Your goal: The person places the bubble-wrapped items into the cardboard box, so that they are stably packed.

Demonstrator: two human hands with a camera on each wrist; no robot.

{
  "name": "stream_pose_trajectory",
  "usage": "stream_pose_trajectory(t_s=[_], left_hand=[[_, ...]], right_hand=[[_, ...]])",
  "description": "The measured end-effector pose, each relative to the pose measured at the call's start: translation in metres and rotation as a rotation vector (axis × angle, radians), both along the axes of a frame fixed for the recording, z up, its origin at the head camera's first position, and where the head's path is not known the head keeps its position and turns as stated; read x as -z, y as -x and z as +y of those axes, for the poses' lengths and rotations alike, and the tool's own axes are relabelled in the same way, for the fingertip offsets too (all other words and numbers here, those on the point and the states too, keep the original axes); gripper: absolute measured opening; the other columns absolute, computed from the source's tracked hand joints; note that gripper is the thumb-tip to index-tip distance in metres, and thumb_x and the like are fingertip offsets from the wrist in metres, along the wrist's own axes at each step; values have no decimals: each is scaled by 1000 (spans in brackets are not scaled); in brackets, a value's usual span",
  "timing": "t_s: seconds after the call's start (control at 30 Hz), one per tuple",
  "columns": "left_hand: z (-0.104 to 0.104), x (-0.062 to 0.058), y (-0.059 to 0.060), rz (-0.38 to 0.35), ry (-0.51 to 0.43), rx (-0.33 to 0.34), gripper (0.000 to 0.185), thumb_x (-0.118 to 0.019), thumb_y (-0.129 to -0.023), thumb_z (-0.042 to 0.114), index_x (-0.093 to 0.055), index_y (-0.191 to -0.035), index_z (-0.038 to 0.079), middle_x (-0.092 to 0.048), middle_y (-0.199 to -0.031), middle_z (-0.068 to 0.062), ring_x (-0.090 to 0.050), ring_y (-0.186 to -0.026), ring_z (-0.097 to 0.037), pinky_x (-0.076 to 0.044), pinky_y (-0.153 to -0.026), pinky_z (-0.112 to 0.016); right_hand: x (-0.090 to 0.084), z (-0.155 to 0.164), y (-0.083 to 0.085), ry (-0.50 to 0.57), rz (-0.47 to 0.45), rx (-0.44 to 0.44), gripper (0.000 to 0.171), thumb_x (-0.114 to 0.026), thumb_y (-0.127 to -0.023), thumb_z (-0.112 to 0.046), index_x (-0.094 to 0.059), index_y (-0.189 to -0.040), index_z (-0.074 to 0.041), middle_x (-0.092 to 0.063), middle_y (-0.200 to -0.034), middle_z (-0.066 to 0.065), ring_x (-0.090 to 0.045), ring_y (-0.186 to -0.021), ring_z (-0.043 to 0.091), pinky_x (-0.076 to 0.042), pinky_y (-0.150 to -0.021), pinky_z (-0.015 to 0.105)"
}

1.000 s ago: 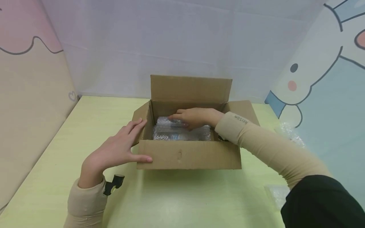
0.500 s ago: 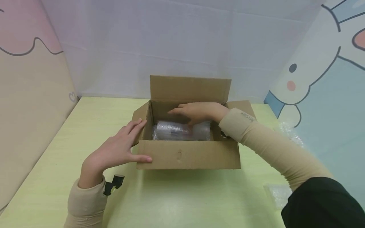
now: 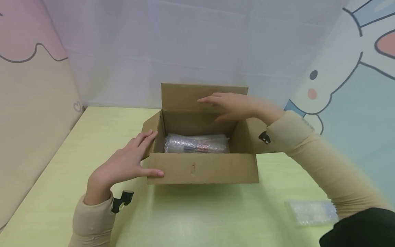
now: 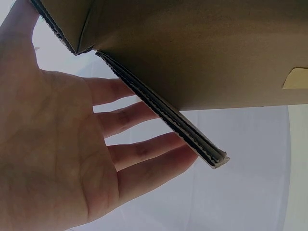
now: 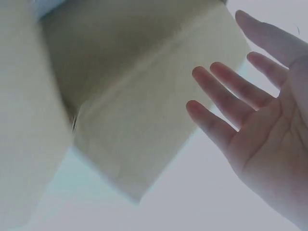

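An open cardboard box [image 3: 202,168] stands on the table with its flaps spread. Inside it lies a bubble-wrapped package [image 3: 197,142], with dark and reddish patches showing through the wrap; its contents are unclear. My left hand [image 3: 126,163] rests against the box's left side, fingers extended along the left flap and thumb on the front flap. In the left wrist view, those fingers [image 4: 139,149] reach behind the flap's edge. Above the box's right rear part, my right hand [image 3: 236,104] is raised with spread fingers and holds nothing; the right wrist view shows its bare palm [image 5: 269,139].
A flat bubble-wrapped piece [image 3: 313,212] lies on the yellow-green table [image 3: 197,219] at the right front, near my right forearm. The rear flap [image 3: 200,97] stands upright before a white cloth backdrop [image 3: 172,51]. Cartoon-printed panels border both sides.
My right hand has risen out of the box, moving back and to the right, and uncovered the wrapped package. The package's visible surface looks different. My left hand has stayed at the box's left side.
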State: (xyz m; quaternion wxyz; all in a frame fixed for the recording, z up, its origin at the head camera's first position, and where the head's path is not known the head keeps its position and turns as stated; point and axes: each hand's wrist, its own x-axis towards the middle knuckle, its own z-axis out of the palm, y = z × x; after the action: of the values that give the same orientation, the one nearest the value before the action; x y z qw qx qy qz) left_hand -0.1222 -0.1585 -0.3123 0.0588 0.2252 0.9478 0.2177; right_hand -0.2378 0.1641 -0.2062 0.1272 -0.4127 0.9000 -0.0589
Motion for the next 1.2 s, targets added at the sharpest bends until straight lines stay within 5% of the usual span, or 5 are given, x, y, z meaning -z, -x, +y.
stream_pose_trajectory(t_s=[0.17, 0.37, 0.6, 0.9, 1.2], left_hand=[[-1, 2, 1, 2, 0, 0, 115, -64, -71, 76, -14, -157, 17, -21, -160, -12, -32, -140, -36, -51, -84, -53], [-2, 4, 2, 0, -7, 4, 115, -65, -71, 75, -14, -157, 17, -21, -160, -12, -33, -139, -36, -50, -85, -53], [-4, 5, 3, -4, -11, 1, 115, -65, -72, 75, -14, -157, 18, -21, -160, -12, -34, -139, -36, -49, -86, -55], [-4, 7, 3, -1, -19, 1, 114, -65, -72, 74, -14, -157, 17, -21, -160, -12, -34, -139, -36, -49, -87, -55], [-5, 8, 5, 2, -13, 1, 115, -65, -72, 75, -13, -157, 18, -21, -159, -12, -34, -139, -35, -49, -87, -55]], right_hand=[[-17, 35, -6, 85, 33, 95, 68, -67, -90, -10, -34, -149, -6, -44, -147, 16, -48, -131, 36, -36, -109, 51], [-31, 81, -16, 101, 120, 242, 68, -64, -94, -15, -29, -153, -13, -42, -150, 16, -43, -134, 36, -31, -111, 56], [-27, 131, -26, 206, 177, 402, 71, -63, -95, -17, -25, -154, -16, -42, -147, 22, -40, -134, 43, -31, -105, 64], [13, 195, -38, 342, 209, 542, 67, -60, -96, -15, -26, -154, -13, -38, -149, 25, -36, -134, 49, -30, -103, 66], [63, 250, -47, 216, 244, 710, 67, -56, -98, -21, -23, -152, -2, -36, -144, 36, -31, -131, 56, -22, -106, 68]])
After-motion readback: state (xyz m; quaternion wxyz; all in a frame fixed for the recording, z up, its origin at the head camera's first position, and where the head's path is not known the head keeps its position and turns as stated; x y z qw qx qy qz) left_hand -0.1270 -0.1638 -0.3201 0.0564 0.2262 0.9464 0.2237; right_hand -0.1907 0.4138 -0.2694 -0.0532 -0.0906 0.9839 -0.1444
